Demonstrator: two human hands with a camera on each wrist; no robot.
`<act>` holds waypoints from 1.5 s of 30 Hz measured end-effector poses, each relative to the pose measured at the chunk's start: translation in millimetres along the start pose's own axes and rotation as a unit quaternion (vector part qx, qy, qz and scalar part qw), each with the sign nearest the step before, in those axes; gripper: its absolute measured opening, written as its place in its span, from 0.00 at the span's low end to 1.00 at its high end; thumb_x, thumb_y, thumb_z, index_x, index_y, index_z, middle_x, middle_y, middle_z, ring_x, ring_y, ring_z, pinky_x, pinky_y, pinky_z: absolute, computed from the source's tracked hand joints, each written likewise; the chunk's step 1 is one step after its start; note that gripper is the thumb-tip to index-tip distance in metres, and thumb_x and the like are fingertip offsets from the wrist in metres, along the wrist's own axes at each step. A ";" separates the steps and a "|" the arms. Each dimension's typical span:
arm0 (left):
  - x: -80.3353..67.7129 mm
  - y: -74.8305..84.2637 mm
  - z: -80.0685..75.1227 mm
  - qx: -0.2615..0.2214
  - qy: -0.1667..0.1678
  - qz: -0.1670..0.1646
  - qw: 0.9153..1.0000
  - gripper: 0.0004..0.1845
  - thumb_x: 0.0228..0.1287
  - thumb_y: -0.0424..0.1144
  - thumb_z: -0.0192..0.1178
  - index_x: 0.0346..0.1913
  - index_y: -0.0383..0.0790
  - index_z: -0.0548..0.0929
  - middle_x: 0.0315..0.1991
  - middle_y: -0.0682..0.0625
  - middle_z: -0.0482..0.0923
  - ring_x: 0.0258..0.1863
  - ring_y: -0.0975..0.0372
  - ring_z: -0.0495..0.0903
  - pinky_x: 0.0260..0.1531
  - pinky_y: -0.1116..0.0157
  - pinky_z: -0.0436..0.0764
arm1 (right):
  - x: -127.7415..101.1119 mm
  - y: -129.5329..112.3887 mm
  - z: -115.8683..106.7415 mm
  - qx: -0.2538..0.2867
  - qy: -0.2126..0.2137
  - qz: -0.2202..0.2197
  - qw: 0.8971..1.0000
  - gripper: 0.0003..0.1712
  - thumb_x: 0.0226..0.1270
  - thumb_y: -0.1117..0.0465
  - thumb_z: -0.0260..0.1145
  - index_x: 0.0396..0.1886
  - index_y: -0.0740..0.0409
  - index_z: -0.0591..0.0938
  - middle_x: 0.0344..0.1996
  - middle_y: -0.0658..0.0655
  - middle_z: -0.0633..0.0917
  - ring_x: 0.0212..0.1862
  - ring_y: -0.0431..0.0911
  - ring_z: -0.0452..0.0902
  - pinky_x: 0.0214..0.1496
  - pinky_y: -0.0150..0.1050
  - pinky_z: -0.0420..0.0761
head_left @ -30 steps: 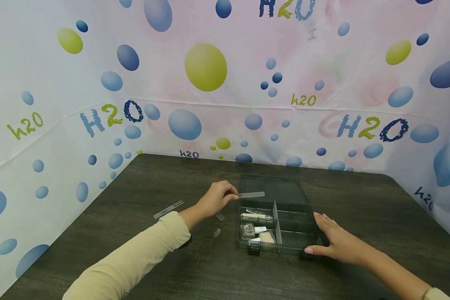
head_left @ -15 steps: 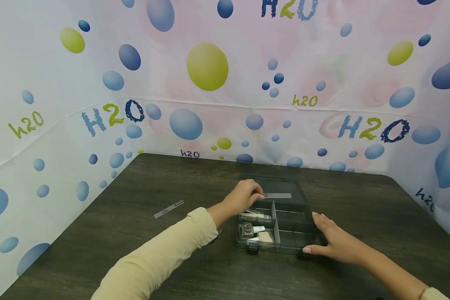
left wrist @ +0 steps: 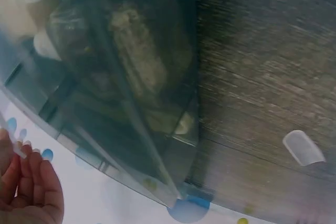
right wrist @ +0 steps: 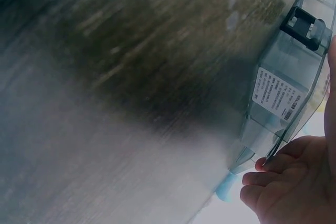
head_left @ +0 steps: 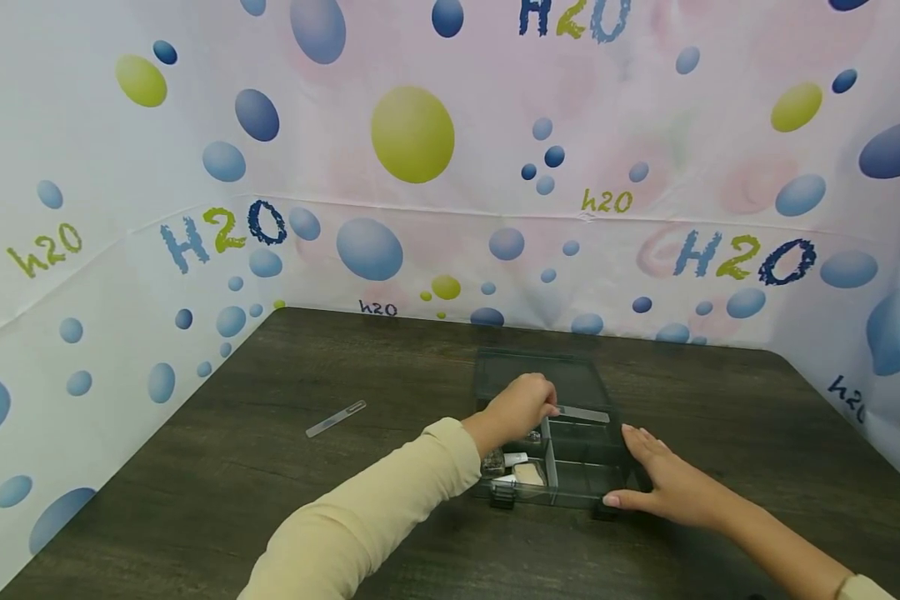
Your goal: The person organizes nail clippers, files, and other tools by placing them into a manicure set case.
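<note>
1 strip (head_left: 585, 415) juts from pinching left fingers (head_left: 549, 400); spread right fingers (head_left: 644, 448) touch the box (head_left: 570, 499).

1. Behind and to both sides of the translucent grey plastic box (head_left: 576, 497), we read "H2O" and smaller "h2O" across the white, bubble-printed sheet (head_left: 487, 142).
2. On its front wall, we cannot read the small-print white rectangular label (right wrist: 278, 94).

A dark wood-grain surface (head_left: 397, 354) with rounded far corners stands before pale, creased sheeting (head_left: 480, 179) printed with blue and lime bubbles (head_left: 412, 134).
</note>
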State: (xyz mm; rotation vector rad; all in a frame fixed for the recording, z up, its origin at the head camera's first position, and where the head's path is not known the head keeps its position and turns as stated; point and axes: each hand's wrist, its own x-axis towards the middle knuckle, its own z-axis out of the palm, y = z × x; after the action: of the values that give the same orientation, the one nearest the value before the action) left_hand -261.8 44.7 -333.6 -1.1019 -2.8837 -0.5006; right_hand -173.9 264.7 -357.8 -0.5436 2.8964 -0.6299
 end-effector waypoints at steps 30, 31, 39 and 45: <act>-5.8 0.7 0.7 0.057 -0.040 0.006 0.998 0.12 0.63 0.41 0.58 0.45 0.40 0.84 0.43 0.49 0.80 0.42 0.63 0.79 0.38 0.75 0.78 | 0.1 2.0 1.7 0.010 -0.012 0.008 1.000 0.60 0.54 0.38 0.65 0.68 0.77 0.50 0.68 0.78 0.51 0.66 0.75 0.45 0.60 0.72 0.52; -6.1 0.2 0.5 0.053 -0.041 0.004 0.998 0.12 0.63 0.41 0.58 0.45 0.39 0.84 0.43 0.49 0.80 0.42 0.63 0.79 0.38 0.75 0.78 | 0.0 2.0 1.6 0.009 -0.012 0.008 1.000 0.60 0.54 0.38 0.65 0.69 0.77 0.49 0.68 0.78 0.51 0.66 0.75 0.45 0.60 0.72 0.52; -5.8 1.6 1.0 0.047 -0.039 0.012 0.998 0.09 0.63 0.39 0.59 0.42 0.40 0.84 0.40 0.50 0.81 0.39 0.64 0.79 0.35 0.76 0.77 | -0.1 1.5 1.3 0.012 -0.013 0.009 1.000 0.60 0.54 0.38 0.65 0.68 0.77 0.50 0.68 0.77 0.51 0.67 0.75 0.45 0.61 0.72 0.51; -5.2 9.0 1.7 0.065 -0.043 0.018 0.997 0.09 0.63 0.40 0.58 0.42 0.41 0.84 0.41 0.51 0.81 0.41 0.65 0.79 0.36 0.77 0.77 | -1.0 0.9 1.1 0.012 -0.012 0.009 1.000 0.60 0.54 0.38 0.65 0.68 0.78 0.50 0.68 0.77 0.51 0.66 0.75 0.45 0.60 0.72 0.51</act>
State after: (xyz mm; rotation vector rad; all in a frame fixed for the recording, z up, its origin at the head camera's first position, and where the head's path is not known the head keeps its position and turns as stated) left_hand -251.8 48.1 -333.2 -1.1796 -2.9131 -0.2657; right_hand -173.1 265.4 -359.1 -0.5186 2.8633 -0.6509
